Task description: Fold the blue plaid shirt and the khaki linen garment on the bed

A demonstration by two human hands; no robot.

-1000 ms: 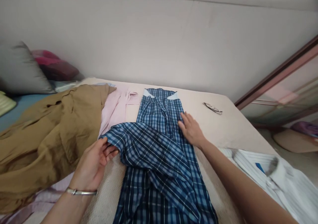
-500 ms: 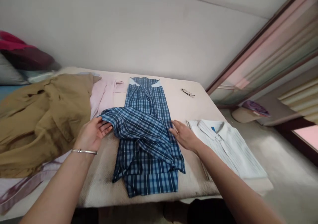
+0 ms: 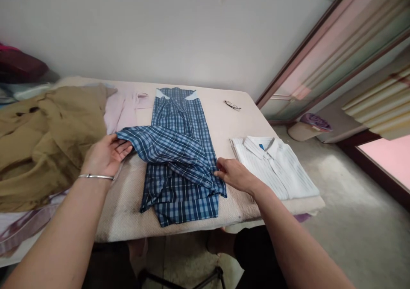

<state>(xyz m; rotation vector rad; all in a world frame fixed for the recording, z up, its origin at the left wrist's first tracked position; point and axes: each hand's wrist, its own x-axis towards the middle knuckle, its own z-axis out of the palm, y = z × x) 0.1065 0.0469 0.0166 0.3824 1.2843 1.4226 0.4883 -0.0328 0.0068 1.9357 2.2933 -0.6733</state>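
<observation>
A blue plaid shirt [image 3: 179,152] lies lengthwise on the bed [image 3: 237,122], collar towards the wall, folded into a narrow strip. One sleeve crosses it diagonally. My left hand [image 3: 104,154], a metal bangle at the wrist, grips the cuff end of that sleeve at the shirt's left side. My right hand [image 3: 233,173] pinches the shirt's right edge where the sleeve meets it, near the bed's front edge.
A folded white striped shirt [image 3: 275,165] lies right of my right hand. A tan garment [image 3: 48,135] is heaped at the left, with a pink garment [image 3: 123,109] beside it. Glasses [image 3: 232,106] lie near the wall. The floor and a sliding door are at the right.
The view has pulled back and swung right. My right hand slid down the shirt's right edge towards the front. My left hand keeps hold of the sleeve cuff.
</observation>
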